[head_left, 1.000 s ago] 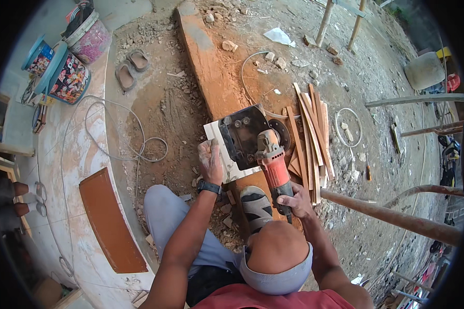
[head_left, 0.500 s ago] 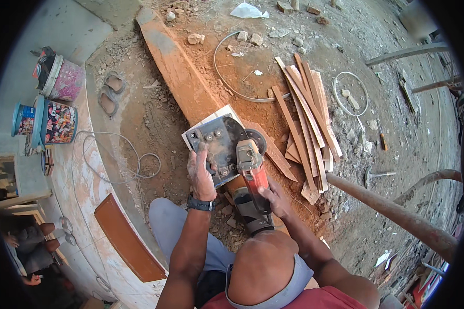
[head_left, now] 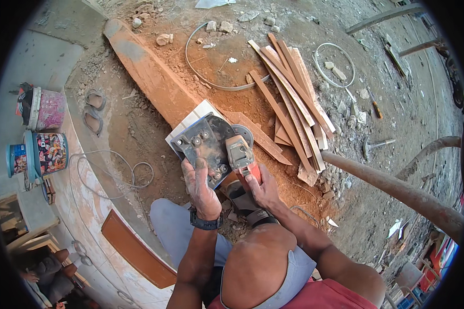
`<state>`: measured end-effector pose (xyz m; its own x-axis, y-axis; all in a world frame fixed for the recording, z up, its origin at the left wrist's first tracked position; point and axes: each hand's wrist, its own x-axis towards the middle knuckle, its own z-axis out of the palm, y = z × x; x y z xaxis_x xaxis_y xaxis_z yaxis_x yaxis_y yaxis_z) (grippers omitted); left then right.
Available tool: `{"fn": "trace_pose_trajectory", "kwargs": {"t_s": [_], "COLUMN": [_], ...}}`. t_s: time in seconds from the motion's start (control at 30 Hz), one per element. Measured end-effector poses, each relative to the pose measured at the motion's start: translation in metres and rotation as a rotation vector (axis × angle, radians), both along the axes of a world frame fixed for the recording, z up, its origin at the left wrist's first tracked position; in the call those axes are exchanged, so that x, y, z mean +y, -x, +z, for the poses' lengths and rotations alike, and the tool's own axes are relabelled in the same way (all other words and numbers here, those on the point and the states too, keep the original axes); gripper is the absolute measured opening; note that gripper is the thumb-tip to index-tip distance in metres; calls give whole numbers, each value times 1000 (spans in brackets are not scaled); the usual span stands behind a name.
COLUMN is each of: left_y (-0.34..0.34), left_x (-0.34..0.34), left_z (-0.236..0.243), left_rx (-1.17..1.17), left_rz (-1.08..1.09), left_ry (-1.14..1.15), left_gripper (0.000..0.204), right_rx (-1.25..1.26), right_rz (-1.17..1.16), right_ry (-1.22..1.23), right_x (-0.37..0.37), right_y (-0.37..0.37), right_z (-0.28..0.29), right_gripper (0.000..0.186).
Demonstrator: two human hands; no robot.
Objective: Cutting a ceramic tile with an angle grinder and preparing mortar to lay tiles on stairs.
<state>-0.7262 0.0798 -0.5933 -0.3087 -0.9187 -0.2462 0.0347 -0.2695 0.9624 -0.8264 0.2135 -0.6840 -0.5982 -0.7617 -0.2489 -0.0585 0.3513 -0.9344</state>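
In my right hand (head_left: 265,190) is a red and grey angle grinder (head_left: 241,154), gripped round its body, with its round disc (head_left: 242,134) at the far end. The grinder sits beside a dusty black metal plate (head_left: 206,144) with several bolts. My left hand (head_left: 203,190) grips that plate at its near left edge, one digit on top and the other fingers along the side. Beneath the plate a pale tile (head_left: 203,109) sticks out, resting across an orange-dusted plank (head_left: 154,85). Whether the disc touches the tile is hidden.
Thin brown and white strips (head_left: 294,103) lie in a pile to the right, near a thick pole (head_left: 392,190). A hammer (head_left: 379,146) and a screwdriver (head_left: 375,105) lie beyond. At left stand buckets (head_left: 50,152), sandals (head_left: 93,113), a looped cable (head_left: 139,175) and a brown tile (head_left: 136,247).
The view has shifted, so the surroundings sit further left. My right hand has moved forward along the grinder, nearer its head. My left hand stays on the black plate.
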Motion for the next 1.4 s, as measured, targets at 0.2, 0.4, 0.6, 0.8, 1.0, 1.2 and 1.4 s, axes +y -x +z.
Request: {"fn": "trace_pose_trajectory", "kwargs": {"t_s": [0.2, 0.4, 0.6, 0.8, 1.0, 1.2, 1.4], "left_y": [23, 60, 58, 24, 12, -52, -73], "left_x": [-14, -49, -57, -70, -102, -146, -80], "left_z": [3, 6, 13, -19, -37, -104, -139], "left_rx": [5, 188, 304, 378, 415, -466, -781], "left_rz": [1, -63, 26, 54, 23, 223, -100], "left_ry": [134, 61, -108, -373, -406, 80, -60], "left_gripper": [46, 41, 48, 68, 74, 67, 99], "right_rx": [75, 52, -111, -578, -436, -163, -126], "right_rz": [-31, -58, -37, 278, 260, 348, 421], "right_ry": [-100, -116, -109, 13, -18, -136, -226], "right_x": [-18, -46, -29, 8, -26, -125, -176], "right_y": [14, 53, 54, 63, 57, 69, 79], "right_z": [-2, 5, 5, 9, 14, -7, -24], "right_gripper": [44, 50, 64, 88, 80, 74, 73]}}
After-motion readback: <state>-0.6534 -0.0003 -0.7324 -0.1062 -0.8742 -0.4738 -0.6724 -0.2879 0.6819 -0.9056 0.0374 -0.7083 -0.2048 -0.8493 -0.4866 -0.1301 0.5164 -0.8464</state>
